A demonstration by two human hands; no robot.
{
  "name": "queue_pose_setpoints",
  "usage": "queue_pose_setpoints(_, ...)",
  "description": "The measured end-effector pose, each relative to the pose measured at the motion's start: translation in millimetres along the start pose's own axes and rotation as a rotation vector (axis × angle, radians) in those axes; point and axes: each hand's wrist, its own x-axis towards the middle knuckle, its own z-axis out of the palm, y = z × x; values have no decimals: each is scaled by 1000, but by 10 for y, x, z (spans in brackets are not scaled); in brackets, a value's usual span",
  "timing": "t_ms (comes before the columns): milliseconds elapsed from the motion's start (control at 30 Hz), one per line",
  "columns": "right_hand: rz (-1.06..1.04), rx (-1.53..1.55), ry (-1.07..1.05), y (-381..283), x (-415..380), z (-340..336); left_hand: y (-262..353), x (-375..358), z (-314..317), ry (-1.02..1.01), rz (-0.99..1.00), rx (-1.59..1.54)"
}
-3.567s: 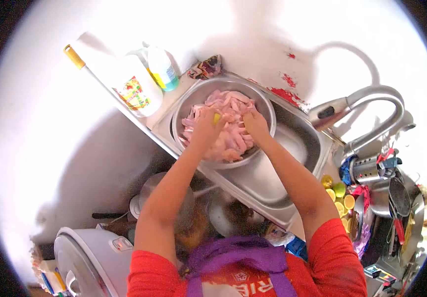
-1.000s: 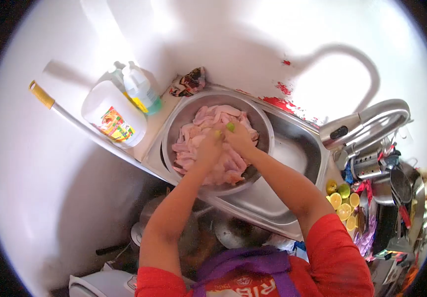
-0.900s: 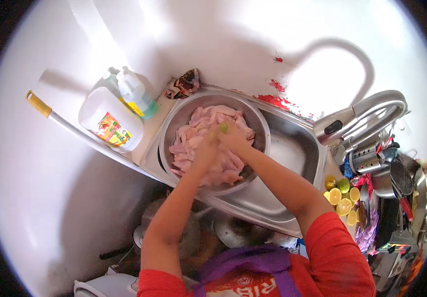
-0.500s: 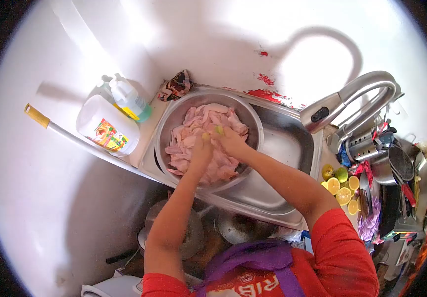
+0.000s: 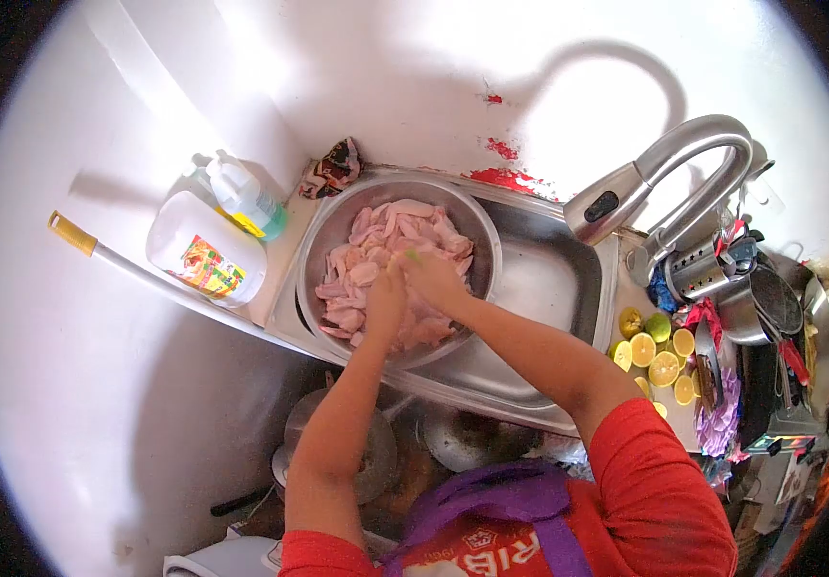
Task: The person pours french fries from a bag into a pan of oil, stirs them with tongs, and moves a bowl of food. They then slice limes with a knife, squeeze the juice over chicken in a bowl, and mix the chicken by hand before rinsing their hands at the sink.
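Raw chicken pieces [image 5: 352,255] fill a wide metal bowl [image 5: 484,226] set over the left part of the sink. Above the chicken my two hands meet, fingers closed. My right hand [image 5: 432,281] is shut on a small citrus piece [image 5: 412,255], whose green-yellow edge shows at the fingertips. Pressed beside it, my left hand [image 5: 385,300] has its fingers curled in; the citrus in its grip is mostly hidden by the fingers.
A steel faucet [image 5: 616,197] arches over the sink basin [image 5: 539,288]. Cut citrus halves [image 5: 663,368] lie on the right counter near a utensil holder [image 5: 698,276] and pans. Left stand a white jug [image 5: 205,252], a bottle of green liquid [image 5: 246,197] and a yellow-ended pole [image 5: 72,233].
My hands have come together over the bowl; citrus showed at the fingertips of each before. The view has shifted slightly.
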Motion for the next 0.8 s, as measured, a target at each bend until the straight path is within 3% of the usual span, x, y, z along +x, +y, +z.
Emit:
queue_pose_setpoints(33,-41,-116,-25,-13,-6,-28,0,-9,9,7,0,12)
queue_pose_setpoints(67,-2,-36,-10,36,-2,35,-6,-17,18,13,-1,24)
queue_pose_setpoints(167,52,80,-39,207,33,252,-298,43,148,178,329,77)
queue_pose_setpoints(233,33,-11,-137,253,63,221,-971,293,279,170,403,193)
queue_pose_setpoints(267,-44,136,-54,79,-10,-31,-1153,399,330,145,461,247)
queue_pose_setpoints(300,-114,272,44,-115,-86,-278,-1029,371,337,141,376,111)
queue_pose_setpoints(367,-533,-165,52,289,77,108,-490,107,144,99,179,-143)
queue_pose_setpoints(433,63,451,90,74,28,73,-254,84,21,93,162,-111)
queue_pose_setpoints(500,179,336,133,92,83,310,-300,176,-25,163,303,259)
queue_pose_setpoints(533,103,276,115,59,48,305,-292,184,-68,212,342,486)
queue_pose_setpoints(600,-62,164,77,-35,35,227,-188,160,-94,248,293,447)
queue_pose_setpoints(633,-74,79,111,-201,10,-32,108,24,-193,224,206,176)
queue_pose_setpoints(667,-84,-5,142,-468,-62,-401,147,-8,-172,239,172,104)
queue_pose_setpoints(733,-17,10,67,-440,-105,-402,213,-77,-127,277,108,-43)
queue_pose_setpoints(767,51,114,-26,-222,26,-87,118,-14,-70,251,26,130)
queue_pose_setpoints(800,128,192,-45,-180,70,-21,-206,199,-96,162,91,261)
